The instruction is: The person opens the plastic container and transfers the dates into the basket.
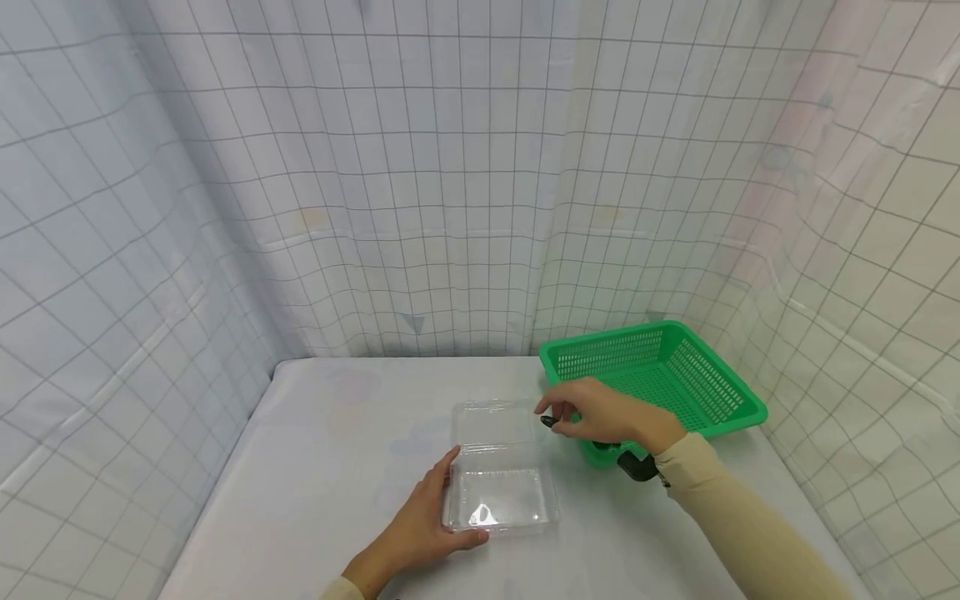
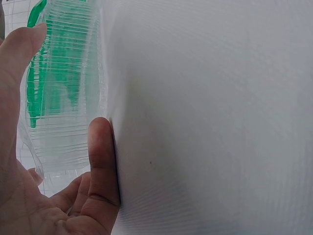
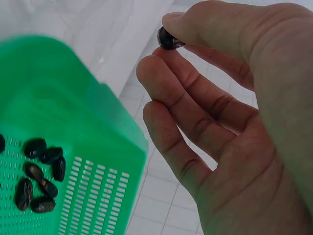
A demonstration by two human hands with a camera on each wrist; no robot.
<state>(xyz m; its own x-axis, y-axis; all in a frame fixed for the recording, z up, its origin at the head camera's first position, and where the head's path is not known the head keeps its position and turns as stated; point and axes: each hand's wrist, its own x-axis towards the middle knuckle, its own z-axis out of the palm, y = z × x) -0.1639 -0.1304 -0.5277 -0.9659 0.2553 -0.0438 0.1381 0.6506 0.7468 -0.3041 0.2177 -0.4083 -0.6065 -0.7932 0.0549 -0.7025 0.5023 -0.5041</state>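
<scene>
Here, in the head view, the right hand (image 1: 600,414) sits right of centre in the lower half of the frame, pinching a small dark seed (image 1: 548,422) at its fingertips; the seed pokes out toward the left, just over the right edge of the open clear plastic box (image 1: 501,467), whose long axis runs up and down the picture, lid half above, tray half below. The left hand (image 1: 420,525) lies at lower centre, fingers fairly straight, resting against the box's lower left corner on the white table (image 1: 337,450). The green basket (image 1: 660,375) stands to the right of the box, behind the right hand. In the left wrist view, the thumb and one finger (image 2: 100,161) lie against the ribbed clear wall at the left of the frame, with no curled grasp visible. In the right wrist view, the seed (image 3: 168,38) is held at top centre between thumb and forefinger, the other fingers loosely extended; more dark seeds (image 3: 39,176) lie in the basket (image 3: 73,122) at lower left.
</scene>
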